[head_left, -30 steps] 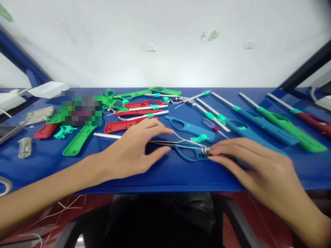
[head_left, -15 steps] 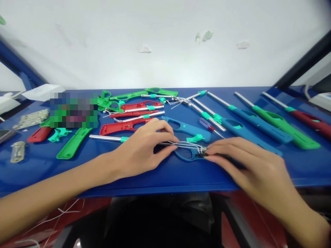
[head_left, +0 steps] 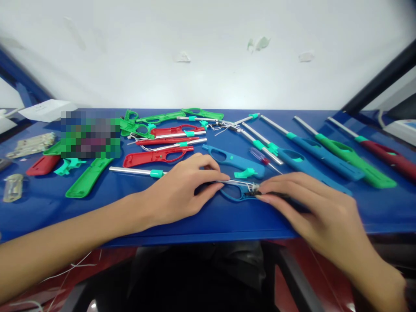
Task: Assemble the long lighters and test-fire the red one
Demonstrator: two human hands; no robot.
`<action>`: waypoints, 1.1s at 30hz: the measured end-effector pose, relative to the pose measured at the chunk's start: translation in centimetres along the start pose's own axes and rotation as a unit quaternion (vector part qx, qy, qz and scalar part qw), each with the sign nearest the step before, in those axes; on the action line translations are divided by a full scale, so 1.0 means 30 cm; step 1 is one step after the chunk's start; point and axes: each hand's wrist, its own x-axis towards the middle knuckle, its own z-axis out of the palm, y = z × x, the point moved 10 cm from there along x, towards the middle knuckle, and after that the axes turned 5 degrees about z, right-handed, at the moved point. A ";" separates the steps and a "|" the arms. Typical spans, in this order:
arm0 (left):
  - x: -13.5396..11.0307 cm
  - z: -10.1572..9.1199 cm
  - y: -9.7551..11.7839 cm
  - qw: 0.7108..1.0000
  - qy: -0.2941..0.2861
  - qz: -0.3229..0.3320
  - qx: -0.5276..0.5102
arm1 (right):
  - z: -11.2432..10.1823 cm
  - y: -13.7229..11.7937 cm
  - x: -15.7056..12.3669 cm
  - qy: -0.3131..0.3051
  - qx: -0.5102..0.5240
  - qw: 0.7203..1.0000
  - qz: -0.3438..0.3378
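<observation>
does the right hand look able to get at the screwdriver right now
Likely yes: the screwdriver lies uncovered just beyond the right hand, though its grip is busy by the wires.

Blue handle shell [head_left: 243, 189], white wires [head_left: 249, 186] — turquoise collar [head_left: 156, 173], deep blue table [head_left: 195, 230].

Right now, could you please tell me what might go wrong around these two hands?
The white wires between the left hand and right hand could slip free or get pinched against the blue handle. The screwdriver lies with its tip toward the right hand and might scratch a finger. The small teal part nearby could be knocked away.
</observation>
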 end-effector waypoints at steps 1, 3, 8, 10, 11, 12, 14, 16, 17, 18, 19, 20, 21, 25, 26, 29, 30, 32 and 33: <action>-0.001 -0.001 0.005 1.000 0.004 0.006 0.006 | 0.000 -0.001 0.001 -0.001 0.000 1.000 0.000; -0.005 0.001 0.018 1.000 0.007 0.022 0.021 | -0.001 -0.004 0.000 -0.003 -0.001 1.000 0.000; -0.017 0.011 0.055 0.995 0.000 0.067 0.078 | 0.002 -0.014 -0.021 -0.001 -0.027 1.000 0.001; -0.016 0.012 0.070 0.991 -0.007 0.078 0.104 | 0.008 -0.017 -0.032 -0.002 -0.035 0.999 0.002; -0.014 0.012 0.078 0.990 -0.011 0.082 0.117 | 0.012 -0.020 -0.037 -0.002 -0.041 0.999 0.001; -0.011 0.012 0.087 0.987 -0.017 0.087 0.131 | 0.014 -0.024 -0.041 -0.001 -0.050 0.999 -0.001; -0.005 0.012 0.105 0.983 -0.026 0.095 0.157 | 0.016 -0.039 -0.049 0.004 -0.071 0.997 -0.011; 0.001 0.013 0.122 0.977 -0.033 0.104 0.183 | 0.017 -0.057 -0.054 0.007 -0.090 0.996 -0.024; 0.003 0.014 0.128 0.974 -0.036 0.107 0.196 | 0.016 -0.065 -0.057 0.008 -0.096 0.995 -0.030; 0.004 0.016 0.134 0.971 -0.038 0.111 0.208 | 0.015 -0.074 -0.058 0.008 -0.099 0.994 -0.035; 0.004 0.017 0.138 0.968 -0.039 0.114 0.220 | 0.013 -0.081 -0.060 0.008 -0.102 0.994 -0.040; 0.004 0.019 0.141 0.966 -0.040 0.117 0.229 | 0.011 -0.088 -0.062 0.008 -0.104 0.994 -0.045; 0.004 0.021 0.143 0.963 -0.041 0.120 0.237 | 0.009 -0.094 -0.063 0.009 -0.106 0.993 -0.048; -0.002 0.031 0.154 0.955 -0.045 0.141 0.256 | 0.008 -0.115 -0.064 0.014 -0.130 0.990 -0.049; -0.004 0.033 0.156 0.954 -0.046 0.145 0.259 | 0.008 -0.121 -0.064 0.016 -0.137 0.989 -0.048; -0.007 0.036 0.158 0.951 -0.047 0.150 0.266 | 0.008 -0.140 -0.060 0.023 -0.159 0.986 -0.044; -0.007 0.036 0.158 0.951 -0.047 0.150 0.267 | 0.007 -0.146 -0.058 0.025 -0.166 0.985 -0.042; -0.005 0.037 0.157 0.951 -0.047 0.147 0.269 | 0.007 -0.156 -0.055 0.027 -0.178 0.983 -0.038; -0.004 0.037 0.156 0.951 -0.047 0.146 0.269 | 0.007 -0.159 -0.053 0.028 -0.181 0.982 -0.035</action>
